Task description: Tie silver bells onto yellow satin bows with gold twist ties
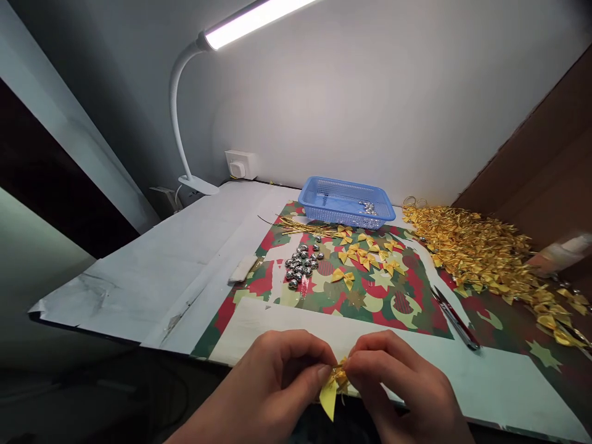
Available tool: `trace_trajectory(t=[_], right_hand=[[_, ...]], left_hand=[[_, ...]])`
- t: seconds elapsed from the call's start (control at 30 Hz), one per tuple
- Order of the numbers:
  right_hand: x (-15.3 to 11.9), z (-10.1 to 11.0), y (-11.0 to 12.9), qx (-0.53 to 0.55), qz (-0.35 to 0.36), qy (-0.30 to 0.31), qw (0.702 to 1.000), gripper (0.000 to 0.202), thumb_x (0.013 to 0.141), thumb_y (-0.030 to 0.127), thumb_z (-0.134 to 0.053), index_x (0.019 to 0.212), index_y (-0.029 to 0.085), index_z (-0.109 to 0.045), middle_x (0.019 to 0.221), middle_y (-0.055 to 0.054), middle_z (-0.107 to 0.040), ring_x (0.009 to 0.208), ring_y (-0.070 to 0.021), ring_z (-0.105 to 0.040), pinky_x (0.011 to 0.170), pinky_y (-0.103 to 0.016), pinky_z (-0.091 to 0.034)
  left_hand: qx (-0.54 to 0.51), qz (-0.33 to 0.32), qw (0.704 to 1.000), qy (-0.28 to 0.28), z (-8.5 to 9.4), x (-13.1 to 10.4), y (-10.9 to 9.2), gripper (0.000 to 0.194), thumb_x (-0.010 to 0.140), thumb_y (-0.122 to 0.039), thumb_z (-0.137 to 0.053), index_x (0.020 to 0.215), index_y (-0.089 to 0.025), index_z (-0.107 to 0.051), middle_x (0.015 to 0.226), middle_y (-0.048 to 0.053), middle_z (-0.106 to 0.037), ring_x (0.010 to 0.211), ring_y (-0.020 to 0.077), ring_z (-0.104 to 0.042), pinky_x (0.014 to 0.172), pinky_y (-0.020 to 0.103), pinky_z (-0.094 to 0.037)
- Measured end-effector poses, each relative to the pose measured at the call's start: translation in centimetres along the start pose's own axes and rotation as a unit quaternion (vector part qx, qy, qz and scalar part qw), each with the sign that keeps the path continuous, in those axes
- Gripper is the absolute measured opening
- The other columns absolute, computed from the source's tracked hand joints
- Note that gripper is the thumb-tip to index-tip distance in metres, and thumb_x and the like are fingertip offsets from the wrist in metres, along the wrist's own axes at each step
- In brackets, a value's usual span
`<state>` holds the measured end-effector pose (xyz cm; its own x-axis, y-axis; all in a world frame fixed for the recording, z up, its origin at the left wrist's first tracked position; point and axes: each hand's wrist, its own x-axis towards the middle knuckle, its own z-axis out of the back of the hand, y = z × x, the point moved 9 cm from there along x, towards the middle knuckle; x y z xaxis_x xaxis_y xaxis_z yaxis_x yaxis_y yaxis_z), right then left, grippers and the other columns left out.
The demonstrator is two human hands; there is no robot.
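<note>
Between my two hands, at the near edge of the table, is a small yellow ribbon bow (328, 399) with one tail hanging down. My left hand (282, 376) pinches it between thumb and forefinger. From the other side my right hand (402, 376) closes its fingertips on the bow's upper right part; any finer piece there is hidden by the fingers. Beyond the hands, on a patterned sheet (356, 302), lie silver bells (300, 269) in a cluster and several loose yellow bows (345, 279). Gold twist ties (305, 227) lie behind them.
A blue basket (319, 213) with small silver pieces stands at the back. Right of it spreads a large pile of yellow bows (481, 246). Tweezers (456, 317) lie right of the patterned sheet, a whitish block (243, 269) left. A lamp (174, 105) arches over the table.
</note>
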<state>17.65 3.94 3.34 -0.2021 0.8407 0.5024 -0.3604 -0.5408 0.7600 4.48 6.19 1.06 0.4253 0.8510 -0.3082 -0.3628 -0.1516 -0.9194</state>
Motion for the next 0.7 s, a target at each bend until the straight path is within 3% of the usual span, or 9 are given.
trace_trajectory(t=[0.17,0.37,0.53,0.7], right_hand=[[-0.1,-0.6,-0.3,0.000,-0.006,0.032,0.999,0.016,0.091,0.010,-0.054,0.086,0.025,-0.060,0.080,0.002,-0.059,0.065,-0.0095,-0.057,0.058,-0.019,-0.043],[0.0,-0.7,-0.1,-0.041,-0.010,0.044,0.998,0.019,0.087,0.007,-0.052,0.084,0.025,-0.057,0.073,0.004,-0.058,0.065,-0.0117,-0.058,0.057,-0.021,-0.043],[0.3,-0.2,0.3,-0.082,-0.019,0.028,0.996,0.023,0.083,0.007,-0.056,0.096,0.025,-0.054,0.076,0.006,-0.062,0.064,-0.0114,-0.058,0.059,-0.021,-0.045],[0.2,-0.5,0.8,-0.110,0.023,0.029,0.993,0.017,0.090,0.009,-0.051,0.088,0.024,-0.059,0.071,0.002,-0.056,0.063,-0.0131,-0.054,0.055,-0.023,-0.041]], left_hand=[[0.063,-0.028,0.997,-0.026,0.3,-0.4,-0.8,0.023,0.090,-0.029,-0.051,0.081,-0.020,-0.071,0.075,0.002,-0.069,0.071,0.0205,-0.062,0.063,0.029,-0.049],[0.156,-0.116,0.980,-0.049,0.2,-0.9,-2.0,0.029,0.094,-0.022,-0.046,0.083,-0.022,-0.072,0.076,0.002,-0.065,0.068,0.0169,-0.061,0.061,0.026,-0.047],[0.171,-0.156,0.971,-0.064,0.0,-1.3,-2.0,0.027,0.097,-0.021,-0.045,0.087,-0.021,-0.070,0.081,0.002,-0.062,0.069,0.0152,-0.060,0.065,0.025,-0.047],[0.176,-0.175,0.965,-0.082,0.1,-1.7,-2.5,0.026,0.097,-0.018,-0.046,0.087,-0.021,-0.070,0.080,0.001,-0.061,0.069,0.0148,-0.061,0.066,0.024,-0.048]])
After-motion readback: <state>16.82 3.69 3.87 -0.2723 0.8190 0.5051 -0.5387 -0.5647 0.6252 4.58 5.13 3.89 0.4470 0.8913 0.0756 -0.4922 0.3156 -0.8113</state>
